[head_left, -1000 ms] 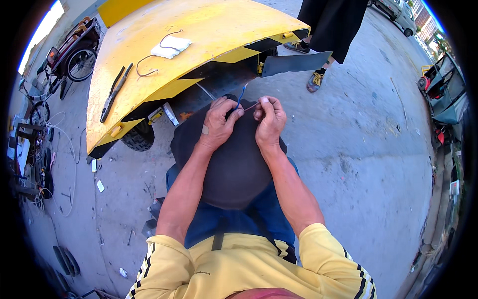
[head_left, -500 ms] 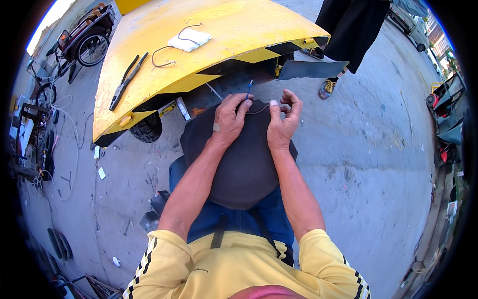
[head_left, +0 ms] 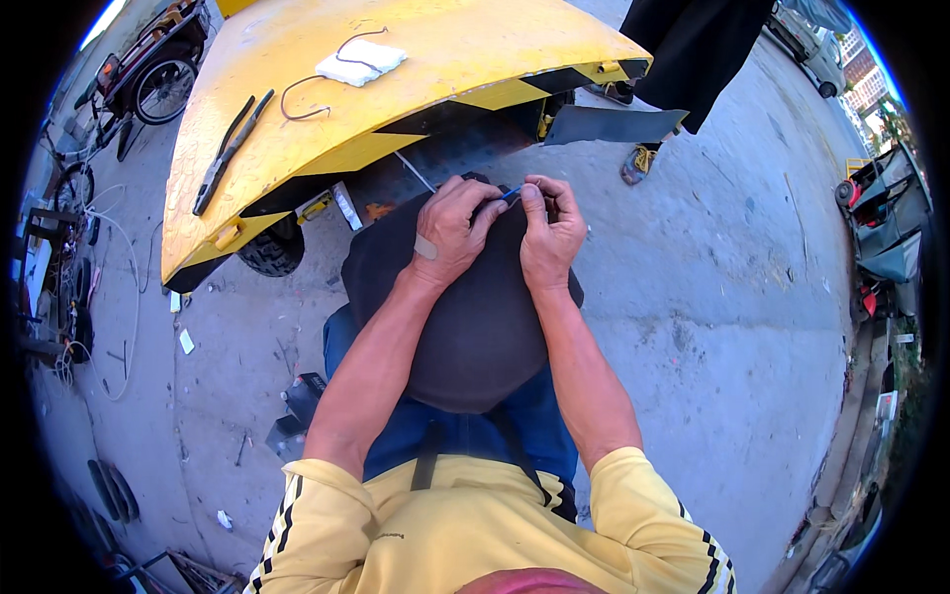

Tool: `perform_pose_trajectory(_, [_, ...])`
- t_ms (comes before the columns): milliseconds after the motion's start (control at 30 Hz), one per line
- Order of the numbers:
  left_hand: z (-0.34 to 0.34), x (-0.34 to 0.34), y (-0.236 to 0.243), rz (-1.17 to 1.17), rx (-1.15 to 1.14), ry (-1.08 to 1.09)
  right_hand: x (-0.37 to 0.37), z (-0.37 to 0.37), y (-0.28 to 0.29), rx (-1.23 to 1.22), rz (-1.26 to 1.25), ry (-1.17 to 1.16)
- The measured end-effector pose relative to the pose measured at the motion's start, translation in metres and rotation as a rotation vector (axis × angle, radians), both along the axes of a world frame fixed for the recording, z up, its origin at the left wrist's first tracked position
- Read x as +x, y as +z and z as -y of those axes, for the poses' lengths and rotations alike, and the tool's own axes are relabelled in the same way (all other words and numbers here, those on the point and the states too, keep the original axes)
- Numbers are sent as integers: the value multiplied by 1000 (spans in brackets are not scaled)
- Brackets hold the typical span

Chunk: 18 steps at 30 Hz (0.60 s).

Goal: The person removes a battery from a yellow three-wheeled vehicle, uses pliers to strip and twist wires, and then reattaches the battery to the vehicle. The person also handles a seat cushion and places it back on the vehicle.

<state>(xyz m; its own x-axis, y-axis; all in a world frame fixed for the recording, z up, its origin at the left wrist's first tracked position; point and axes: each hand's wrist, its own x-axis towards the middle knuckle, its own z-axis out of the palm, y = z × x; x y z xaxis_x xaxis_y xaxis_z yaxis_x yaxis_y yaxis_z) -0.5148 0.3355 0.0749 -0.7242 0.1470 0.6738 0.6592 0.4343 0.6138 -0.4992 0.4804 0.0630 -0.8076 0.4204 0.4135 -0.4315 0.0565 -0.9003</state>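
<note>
My left hand and my right hand meet above a dark cushion-like pad over my lap. Between them runs a short piece of thin blue wire. The left thumb and fingers pinch one end of it, and the right thumb and forefinger grip the other. Most of the wire is hidden by the fingers. An adhesive bandage is on my left wrist. Just beyond my hands is the black-and-yellow edge of a yellow metal platform.
On the platform lie pliers, a bent dark wire and a folded white cloth or paper. A small black wheel sits beneath it. Another person's dark-clad legs stand beyond. A grey flap juts out at right.
My right hand has closed in on the left one and now grips the blue wire, which stood upright from the left fingers before. The view has shifted slightly.
</note>
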Motion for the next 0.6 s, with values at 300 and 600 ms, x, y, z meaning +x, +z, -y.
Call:
perform_pose_trajectory(300, [3,2,0,55,-68,-68,-3,-3,-3,-212,19,16])
perform_pose_trajectory(600, [7,-3,-6,153,88,-61,-1,-1,5,-114,26,41])
